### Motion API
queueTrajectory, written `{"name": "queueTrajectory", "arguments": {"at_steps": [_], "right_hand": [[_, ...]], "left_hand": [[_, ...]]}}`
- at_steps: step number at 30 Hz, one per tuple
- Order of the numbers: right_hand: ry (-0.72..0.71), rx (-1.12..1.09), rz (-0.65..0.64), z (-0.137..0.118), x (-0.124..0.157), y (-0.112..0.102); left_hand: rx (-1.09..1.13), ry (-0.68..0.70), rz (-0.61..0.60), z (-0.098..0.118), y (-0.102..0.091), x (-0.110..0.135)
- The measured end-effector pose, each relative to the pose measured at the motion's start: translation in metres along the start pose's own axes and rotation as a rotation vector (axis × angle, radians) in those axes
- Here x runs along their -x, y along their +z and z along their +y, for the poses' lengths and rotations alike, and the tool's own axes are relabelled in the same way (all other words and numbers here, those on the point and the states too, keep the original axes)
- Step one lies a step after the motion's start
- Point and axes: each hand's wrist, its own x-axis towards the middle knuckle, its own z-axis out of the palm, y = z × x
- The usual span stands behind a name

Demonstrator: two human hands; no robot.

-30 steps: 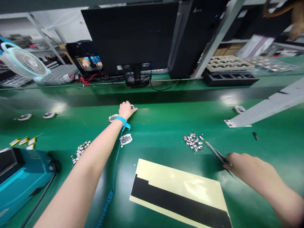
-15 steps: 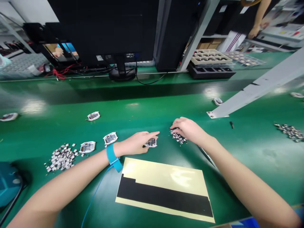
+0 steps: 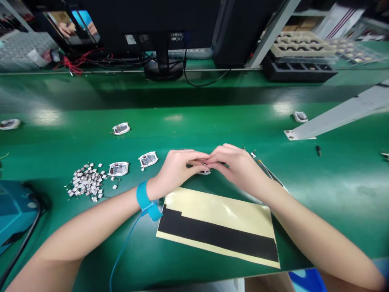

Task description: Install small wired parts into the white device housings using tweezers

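Over the green bench my two hands meet above a small white-framed circuit unit point(image 3: 204, 172), most of it hidden by fingers. My left hand point(image 3: 182, 165), with a blue wrist strap point(image 3: 142, 195), is closed around the unit's edges. My right hand point(image 3: 236, 165) is pinched at the top of the same unit, fingertips touching the left ones; anything between them is too small to make out. Similar open white units point(image 3: 118, 168) lie to the left, beside a pile of small silvery square parts point(image 3: 88, 180). Mostly hidden behind my right hand are more small parts point(image 3: 253, 155).
Close in front lies a yellow sheet point(image 3: 219, 207) with a black strip. A grey slanted post point(image 3: 328, 115) stands at right. The back shelf carries a monitor point(image 3: 162, 65) and stacked trays point(image 3: 299, 67). A teal device point(image 3: 18, 215) sits at left. A co-worker's hands show behind.
My right hand has moved left from the small parts pile to the unit in my left hand. My left fingers have closed in around the unit. The camera view has shifted.
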Motion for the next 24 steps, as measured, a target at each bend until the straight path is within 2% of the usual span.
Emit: {"name": "queueTrajectory", "arguments": {"at_steps": [3, 6, 9, 11, 16, 20, 22, 24], "right_hand": [[0.039, -0.089, 0.021, -0.001, 0.0, 0.012], [0.092, -0.053, -0.013, 0.004, 0.004, 0.015], [0.112, -0.055, -0.064, 0.012, 0.009, 0.015], [0.057, -0.042, -0.096, 0.016, 0.012, 0.015], [-0.072, 0.123, -0.14, 0.022, 0.02, 0.026], [-0.068, 0.08, -0.145, 0.022, 0.018, 0.03], [-0.026, -0.009, -0.171, 0.022, 0.015, 0.029], [0.01, -0.05, -0.195, 0.023, 0.013, 0.027]], "left_hand": [[0.052, -0.067, -0.024, -0.003, -0.004, 0.009], [0.092, -0.136, -0.079, -0.012, -0.001, 0.02], [-0.005, -0.155, -0.117, -0.021, 0.001, 0.029], [-0.135, -0.091, -0.114, -0.026, 0.0, 0.032], [-0.379, 0.187, -0.098, -0.034, 0.003, 0.032], [-0.515, 0.422, -0.236, -0.036, 0.012, 0.032], [-0.55, 0.456, -0.293, -0.036, 0.015, 0.032], [-0.552, 0.428, -0.269, -0.037, 0.015, 0.032]]}}
